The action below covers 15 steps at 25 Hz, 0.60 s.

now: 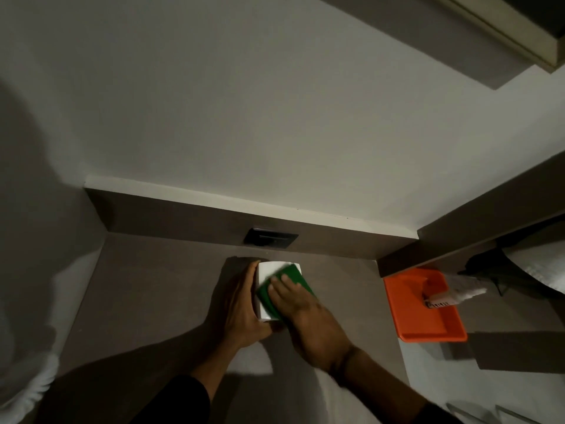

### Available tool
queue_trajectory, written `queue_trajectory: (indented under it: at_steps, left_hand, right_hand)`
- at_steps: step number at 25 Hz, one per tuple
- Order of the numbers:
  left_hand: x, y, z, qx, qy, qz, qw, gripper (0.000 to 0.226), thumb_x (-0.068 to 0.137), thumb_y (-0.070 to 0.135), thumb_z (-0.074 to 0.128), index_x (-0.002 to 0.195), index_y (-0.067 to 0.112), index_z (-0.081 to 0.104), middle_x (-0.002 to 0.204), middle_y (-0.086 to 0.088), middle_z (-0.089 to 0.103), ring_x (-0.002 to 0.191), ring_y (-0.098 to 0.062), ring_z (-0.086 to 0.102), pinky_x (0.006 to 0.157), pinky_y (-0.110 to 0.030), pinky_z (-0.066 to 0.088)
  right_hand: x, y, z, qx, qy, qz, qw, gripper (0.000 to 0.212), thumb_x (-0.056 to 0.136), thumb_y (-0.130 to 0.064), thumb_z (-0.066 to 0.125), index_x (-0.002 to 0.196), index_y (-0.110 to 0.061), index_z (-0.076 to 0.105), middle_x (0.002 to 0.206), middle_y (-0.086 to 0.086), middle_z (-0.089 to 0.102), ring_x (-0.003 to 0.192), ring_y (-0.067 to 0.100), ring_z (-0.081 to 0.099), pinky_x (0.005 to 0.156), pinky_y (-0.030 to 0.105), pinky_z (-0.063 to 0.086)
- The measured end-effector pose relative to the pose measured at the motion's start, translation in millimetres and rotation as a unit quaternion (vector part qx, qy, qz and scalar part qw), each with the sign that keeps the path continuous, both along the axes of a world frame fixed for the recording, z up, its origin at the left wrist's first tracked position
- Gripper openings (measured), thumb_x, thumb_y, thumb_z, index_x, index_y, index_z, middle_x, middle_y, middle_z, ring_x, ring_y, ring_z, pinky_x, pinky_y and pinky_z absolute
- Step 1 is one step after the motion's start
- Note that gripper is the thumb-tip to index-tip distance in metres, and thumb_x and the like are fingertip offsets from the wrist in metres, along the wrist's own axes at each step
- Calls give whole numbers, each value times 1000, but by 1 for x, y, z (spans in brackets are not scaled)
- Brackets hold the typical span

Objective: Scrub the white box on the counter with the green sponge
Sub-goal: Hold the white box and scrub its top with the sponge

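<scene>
So the white box (266,270) sits on the grey counter (159,289) close to the back wall, pinned between my two hands. It looks light and smooth-sided to me, probably plastic or card, so I'd guess it skates around if you scrub without bracing it. My left hand (244,304) wraps its left side, fingers curled around the edge, a decent hold. My right hand (302,307) lies flat, fingers spread, pressing the green sponge (290,278) onto the top. The sponge looks thin and floppy. An orange tray (425,316) sits well off past my right hand.
</scene>
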<state>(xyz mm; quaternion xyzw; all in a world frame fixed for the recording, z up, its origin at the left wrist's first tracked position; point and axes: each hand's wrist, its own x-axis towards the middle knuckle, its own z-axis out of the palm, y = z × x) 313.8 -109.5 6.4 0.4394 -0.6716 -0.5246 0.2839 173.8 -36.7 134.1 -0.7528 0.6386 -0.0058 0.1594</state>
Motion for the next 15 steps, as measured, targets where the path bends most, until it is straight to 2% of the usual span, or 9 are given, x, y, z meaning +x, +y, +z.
queue_trajectory:
  at_steps: [1, 3, 5, 7, 9, 12, 13, 15]
  left_hand:
    - [0, 1, 1, 9, 8, -2, 1000, 137, 45, 64, 91, 148, 69, 0, 156, 5, 40, 143, -17, 41, 119, -49, 41]
    - [-2, 0, -1, 26, 25, -14, 999, 133, 48, 68, 94, 152, 63, 12, 156, 9, 45, 143, -11, 46, 119, -46, 43]
    - [-3, -1, -3, 28, 38, -39, 998, 127, 53, 73, 91, 156, 50, 21, 155, 15, 44, 141, 2, 45, 120, -31, 42]
    - [-5, 0, -2, 35, 46, -42, 997, 132, 52, 77, 87, 158, 34, 22, 156, 10, 40, 142, -3, 43, 119, -24, 39]
    - [-5, 2, -5, 44, 51, -23, 997, 137, 47, 73, 89, 157, 27, 21, 156, 2, 42, 142, -14, 44, 116, -27, 39]
    - [-3, 4, -2, 52, 39, -11, 998, 135, 47, 56, 96, 157, 32, 21, 157, -5, 47, 142, -17, 46, 117, -51, 44]
    - [-5, 3, -4, 44, 40, -10, 998, 131, 49, 50, 99, 155, 35, 23, 155, 0, 49, 140, -10, 48, 117, -52, 44]
    - [-5, 1, 4, 16, 44, -44, 998, 121, 55, 40, 101, 151, 51, 27, 152, 25, 47, 135, 8, 47, 120, -41, 42]
  right_hand:
    - [-9, 25, 5, 12, -1, 16, 1000, 74, 94, -10, 53, 158, -26, 20, 166, -1, 19, 154, 17, 8, 125, 38, 9]
    - [-34, 38, 9, 2, 0, -6, 1000, 76, 93, -6, 52, 158, -28, 19, 166, -5, 15, 154, 16, 8, 124, 41, 16]
    - [-40, 4, 5, -22, -6, -78, 997, 75, 93, -3, 53, 157, -25, 22, 164, -6, 15, 153, 19, 13, 122, 46, 24]
    - [-20, -15, 1, -9, -12, -123, 992, 74, 93, -5, 55, 157, -21, 21, 164, -2, 15, 153, 22, 12, 123, 46, 22]
    - [-7, 5, -4, -4, 6, -85, 996, 77, 93, -2, 56, 157, -23, 18, 165, -1, 14, 153, 22, 9, 124, 45, 14]
    - [-20, 65, 7, 5, 16, -29, 999, 86, 92, 1, 57, 158, -31, 12, 165, -8, 6, 154, 16, 1, 122, 38, 6]
    - [-28, 67, 9, -5, 15, -38, 999, 85, 91, 2, 56, 158, -30, 14, 165, -8, 8, 153, 15, 3, 122, 37, 8]
    - [-35, 34, 5, -30, -2, -99, 995, 77, 91, 4, 52, 157, -24, 22, 165, -3, 18, 153, 19, 13, 123, 41, 18]
